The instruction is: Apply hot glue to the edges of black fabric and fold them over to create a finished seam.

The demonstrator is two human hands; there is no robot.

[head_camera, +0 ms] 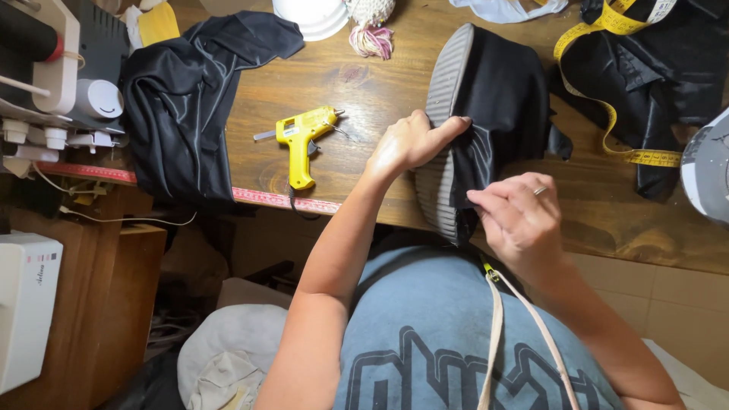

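My grey shirt front [448, 334] fills the near edge, and just beyond it my right hand [520, 224] pinches a fold of the black fabric [505, 99] between thumb and fingertips, at the near end of the grey ribbed sole [444, 114]. My left hand [410, 140] is clenched on the sole's edge, thumb pressing the cloth down onto it. The piece lies on the wooden table [364, 83], right of centre, its near end at the table's near edge. I judge it light; the sole looks stiff enough to hold by its rim, while the cloth is soft, shiny and likely slippery, so I would grip it close to the sole where it is pulled taut. To the left lie a yellow glue gun [301, 137] and another black cloth [182, 99]; a yellow tape measure [607, 106] curls at far right.
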